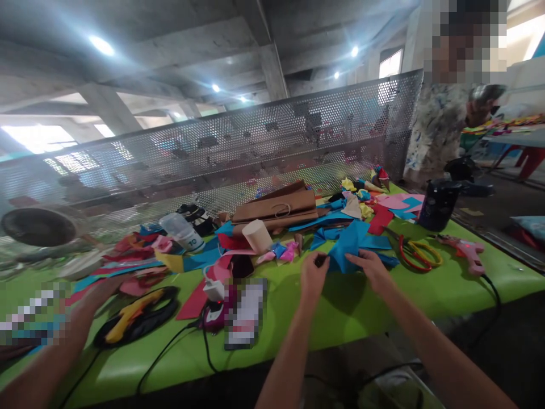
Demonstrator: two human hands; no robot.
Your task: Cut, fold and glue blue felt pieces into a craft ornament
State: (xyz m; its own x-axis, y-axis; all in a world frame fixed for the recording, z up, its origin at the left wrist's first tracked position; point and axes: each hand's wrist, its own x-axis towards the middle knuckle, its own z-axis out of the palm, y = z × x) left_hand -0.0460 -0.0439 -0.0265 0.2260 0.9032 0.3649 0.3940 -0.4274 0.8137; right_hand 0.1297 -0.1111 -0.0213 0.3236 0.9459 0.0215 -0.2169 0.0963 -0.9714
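A folded, pointed piece of blue sheet material (348,247) is between my hands, over the front part of the green table; paper or cloth, I cannot tell. My left hand (314,272) is closed at its left edge, with a small dark spot showing by the fingertips. On the other side, my right hand (370,268) pinches the blue piece between thumb and fingers. More blue pieces (377,242) lie just behind. To the right of my hands are scissors (415,253) with red and yellow handles and a pink glue gun (466,254).
A co-worker's arm (87,309) reaches in from the left beside a yellow glue gun (133,313). A phone (247,312) and a power socket (215,309) with cords lie left of me. Behind stand a beige roll (256,237), brown sheets (275,207), a dark cup (438,204) and a perforated metal screen (238,153).
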